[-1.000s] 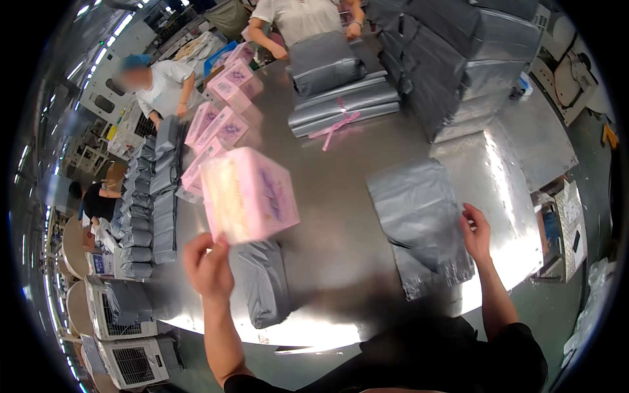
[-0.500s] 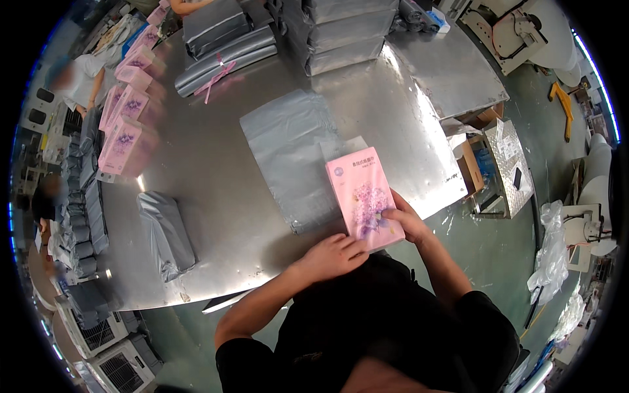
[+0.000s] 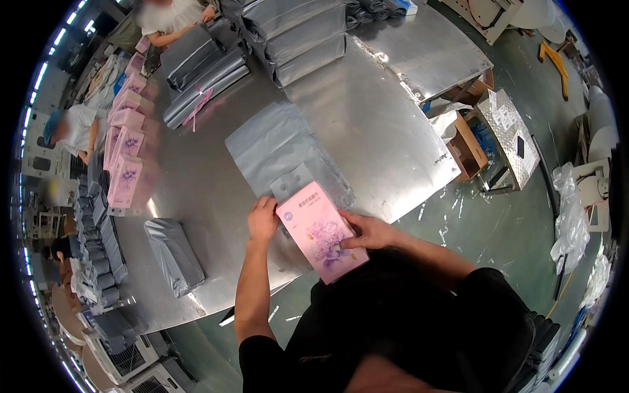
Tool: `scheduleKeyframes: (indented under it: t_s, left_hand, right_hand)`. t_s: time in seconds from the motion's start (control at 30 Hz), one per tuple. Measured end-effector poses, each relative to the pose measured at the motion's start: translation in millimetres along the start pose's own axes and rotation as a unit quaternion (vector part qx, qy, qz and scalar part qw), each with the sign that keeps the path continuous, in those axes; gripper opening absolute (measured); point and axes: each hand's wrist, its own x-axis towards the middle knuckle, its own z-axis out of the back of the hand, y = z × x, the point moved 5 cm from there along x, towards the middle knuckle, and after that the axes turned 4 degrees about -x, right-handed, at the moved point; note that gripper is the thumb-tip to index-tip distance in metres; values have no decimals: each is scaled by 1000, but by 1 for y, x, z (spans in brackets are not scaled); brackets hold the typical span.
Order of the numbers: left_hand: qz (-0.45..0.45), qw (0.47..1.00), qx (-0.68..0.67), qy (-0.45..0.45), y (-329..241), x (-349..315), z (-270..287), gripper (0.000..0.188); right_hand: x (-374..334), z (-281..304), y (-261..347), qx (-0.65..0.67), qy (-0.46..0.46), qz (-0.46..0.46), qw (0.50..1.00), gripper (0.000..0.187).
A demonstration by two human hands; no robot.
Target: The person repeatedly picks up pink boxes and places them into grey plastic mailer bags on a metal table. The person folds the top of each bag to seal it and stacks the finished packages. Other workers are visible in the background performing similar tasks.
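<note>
A pink pack with a purple flower print (image 3: pixel 324 239) is tilted in front of me, its top end over the flat grey plastic bags (image 3: pixel 272 141) on the metal table. A pale tab with holes (image 3: pixel 291 182) sticks out at its top. My right hand (image 3: pixel 367 232) grips the pack's right side, thumb on the front. Beside the pack's upper left corner is my left hand (image 3: pixel 263 219), its fingers curled together at the near edge of the bags. What lies between those fingers is hidden. A filled grey bag (image 3: pixel 173 255) lies farther left.
Several pink packs (image 3: pixel 128 180) stand along the table's left side. Stacked grey bundles (image 3: pixel 301 46) and grey rolls with a pink tie (image 3: pixel 206 95) occupy the far side. Two people work at the left and far left. A cardboard box (image 3: pixel 468 154) stands beyond the table's right edge.
My left hand has left the pack's lower end and moved up to its upper left corner. The pack now leans further left, my right hand still on it. My view has shifted.
</note>
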Motion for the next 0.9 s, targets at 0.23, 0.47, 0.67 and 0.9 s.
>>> scheduleKeyframes:
  t_s: [0.23,0.47,0.67,0.9]
  left_hand:
    - [4,1000,-1,12,-13,10,-4,26]
    - [193,915,-341,-98,53,11,-24,7]
    - [228,875,-425,-42,32,29,-18,11]
    - [112,956,-195,-190,-44,-22,54,10]
  right_hand:
    - [-4,12,-1,-17,1,39,999,104]
    - [29,54,42,-259,-138,70,953,53]
    - [131,71,69,-566,-279,235,739,15]
    - [113,69,76,-486,-337,331,735,19]
